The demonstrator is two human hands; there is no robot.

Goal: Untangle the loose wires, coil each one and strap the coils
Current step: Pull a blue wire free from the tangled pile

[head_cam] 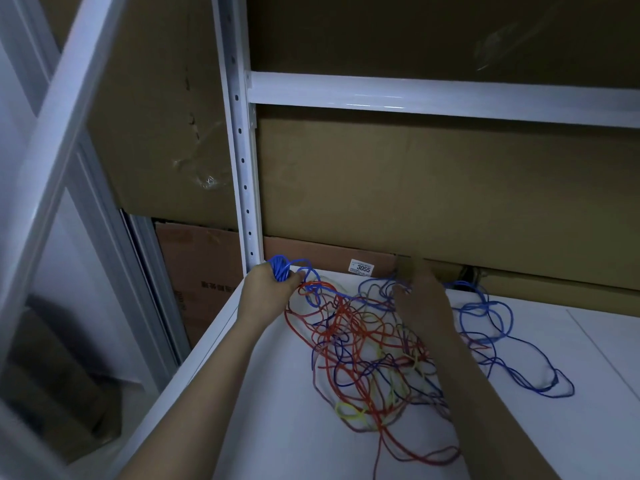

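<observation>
left hand (268,289): grip closed round a small blue coil (281,268), up at the back-left corner of the white shelf (277,427), just beside the perforated upright (242,161).
right hand (424,303): over the back of the wire tangle (367,358), blurred. fingers look spread and among blue strands; can't tell if it actually has hold of one.
blue wire (341,295): one strand runs from the coil rightward and a bit toward the camera, to the right hand. its long axis is roughly left-right along the back of the shelf.
loose blue loops (485,313): lying to the right of the right hand, trailing out to the right and nearer the camera. can't confirm they're the same wire as the coil.
tangle: red, blue, yellow and darker wires, crossed over each other, mid-shelf between the two forearms.
key relation: the slack to be wound lies right of the coil hand; the right hand is the nearer one to it, so my read is it feeds while the left hand winds.
step: judging by the small coil, early in coiling the first blue wire. no straps visible.
risk: the strand crosses the top of the red wires; pulling could drag the tangle along.
behind: cardboard boxes (415,185), one with a label reading 3055 (362,267).
</observation>
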